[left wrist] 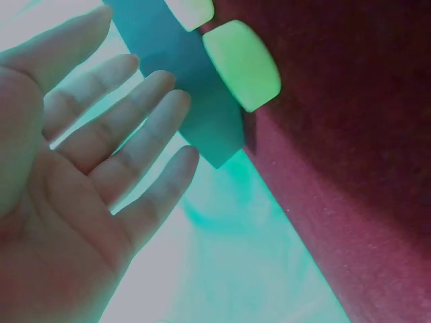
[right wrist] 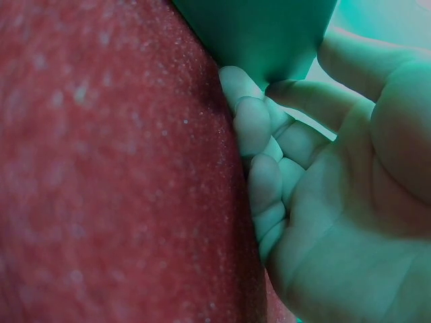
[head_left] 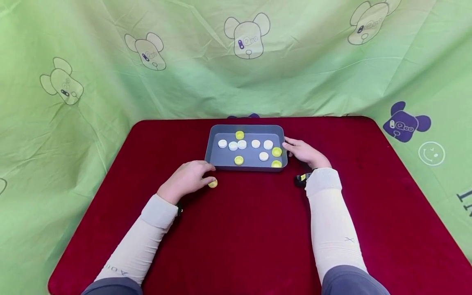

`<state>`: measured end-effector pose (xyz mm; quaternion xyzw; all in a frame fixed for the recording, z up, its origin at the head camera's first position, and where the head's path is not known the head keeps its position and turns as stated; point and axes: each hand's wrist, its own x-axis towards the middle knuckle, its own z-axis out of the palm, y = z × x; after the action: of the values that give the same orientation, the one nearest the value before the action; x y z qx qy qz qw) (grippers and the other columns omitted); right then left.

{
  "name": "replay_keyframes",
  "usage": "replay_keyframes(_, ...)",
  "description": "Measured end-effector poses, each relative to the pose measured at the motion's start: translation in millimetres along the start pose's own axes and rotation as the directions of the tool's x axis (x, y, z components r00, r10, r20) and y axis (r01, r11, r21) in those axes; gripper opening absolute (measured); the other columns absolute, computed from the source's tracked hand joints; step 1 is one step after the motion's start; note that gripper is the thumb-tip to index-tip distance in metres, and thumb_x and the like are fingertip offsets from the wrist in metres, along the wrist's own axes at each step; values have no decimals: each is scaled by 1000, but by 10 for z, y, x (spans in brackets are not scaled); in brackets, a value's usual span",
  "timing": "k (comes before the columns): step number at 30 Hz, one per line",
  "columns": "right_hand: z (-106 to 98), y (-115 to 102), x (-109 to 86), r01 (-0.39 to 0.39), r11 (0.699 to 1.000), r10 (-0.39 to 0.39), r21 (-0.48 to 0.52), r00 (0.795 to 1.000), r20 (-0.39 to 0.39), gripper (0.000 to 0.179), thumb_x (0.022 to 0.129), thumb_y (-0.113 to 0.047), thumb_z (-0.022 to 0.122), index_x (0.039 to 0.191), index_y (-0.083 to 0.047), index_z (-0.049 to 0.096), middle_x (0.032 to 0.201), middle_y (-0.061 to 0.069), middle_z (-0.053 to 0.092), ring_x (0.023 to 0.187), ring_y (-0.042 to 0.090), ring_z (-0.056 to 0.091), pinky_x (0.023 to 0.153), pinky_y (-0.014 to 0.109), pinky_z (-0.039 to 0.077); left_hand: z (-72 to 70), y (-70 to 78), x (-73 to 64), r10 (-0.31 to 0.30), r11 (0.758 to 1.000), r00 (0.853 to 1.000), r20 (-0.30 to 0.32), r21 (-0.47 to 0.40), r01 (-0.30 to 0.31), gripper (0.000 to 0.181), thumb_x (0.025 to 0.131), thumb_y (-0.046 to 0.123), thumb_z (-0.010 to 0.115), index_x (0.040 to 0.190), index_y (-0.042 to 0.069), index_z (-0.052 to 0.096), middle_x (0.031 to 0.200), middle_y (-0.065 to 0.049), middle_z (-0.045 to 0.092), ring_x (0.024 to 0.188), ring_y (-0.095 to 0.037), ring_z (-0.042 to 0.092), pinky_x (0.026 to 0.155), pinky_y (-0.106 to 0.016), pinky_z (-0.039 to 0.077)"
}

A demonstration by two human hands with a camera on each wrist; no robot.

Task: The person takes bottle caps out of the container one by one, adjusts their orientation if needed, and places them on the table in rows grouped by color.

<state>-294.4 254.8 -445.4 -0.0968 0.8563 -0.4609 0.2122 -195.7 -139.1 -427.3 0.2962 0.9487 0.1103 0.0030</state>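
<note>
A grey rectangular tray holds several white bottle caps and several yellow bottle caps. At its right side my right hand grips the wall, thumb on the rim and index finger below; the right wrist view shows the tray corner between them. My left hand is by the front left corner, palm facing its wrist camera, fingers loosely extended. Beside its thumb lies a yellow cap on the table. In the left wrist view, a yellow-green cap and part of another appear by the tray.
Dark red cloth covers the table. Green fabric printed with bear heads hangs behind and at both sides. A black wrist camera sits under the right wrist, close to the tabletop.
</note>
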Motion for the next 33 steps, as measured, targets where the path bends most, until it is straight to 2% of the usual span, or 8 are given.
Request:
replay_keyframes(4, 3, -10, -8, -5, 1000, 5, 13, 1000, 5, 58, 105, -24, 42, 154, -3, 19, 106, 23, 48, 97, 34, 46, 93, 45, 31, -44, 5, 50, 15, 1000, 1000, -24, 26, -14, 24, 91, 27, 68, 108, 9, 72, 100, -3, 68, 88, -16, 61, 81, -36, 51)
replay_keyframes(13, 20, 114, 54, 16, 1000, -16, -7, 1000, -12, 63, 104, -37, 44, 156, -11, 20, 112, 20, 48, 99, 31, 46, 94, 43, 32, -103, 73, 181, 22, 1000, 1000, 1, 14, -22, 23, 93, 28, 67, 109, 12, 73, 100, -1, 68, 88, -14, 62, 81, -35, 52)
replay_keyframes(33, 8, 151, 72, 22, 1000, -22, -1, 1000, -17, 62, 104, -36, 44, 155, -10, 21, 108, 20, 49, 97, 30, 47, 95, 43, 31, -127, 135, 436, 63, 997, 998, 13, 32, -64, 25, 92, 27, 67, 111, 12, 73, 105, -1, 69, 95, -15, 64, 84, -37, 51)
